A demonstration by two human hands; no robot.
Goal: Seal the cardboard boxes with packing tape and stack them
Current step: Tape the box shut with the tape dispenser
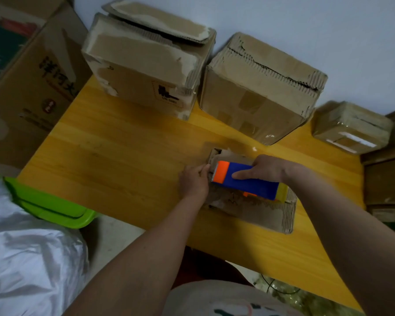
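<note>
Both hands work the small box (249, 201): left hand (194, 182) steadies its edge, fingers bent against it; right hand (267, 167) grips the tape dispenser (244, 180); best pulled flat along the seam.

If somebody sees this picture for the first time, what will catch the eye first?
The blue and orange tape dispenser, held by the right hand on a small worn box near the table's front edge. Then the yellow table itself, and two big battered boxes along its far side.
</note>
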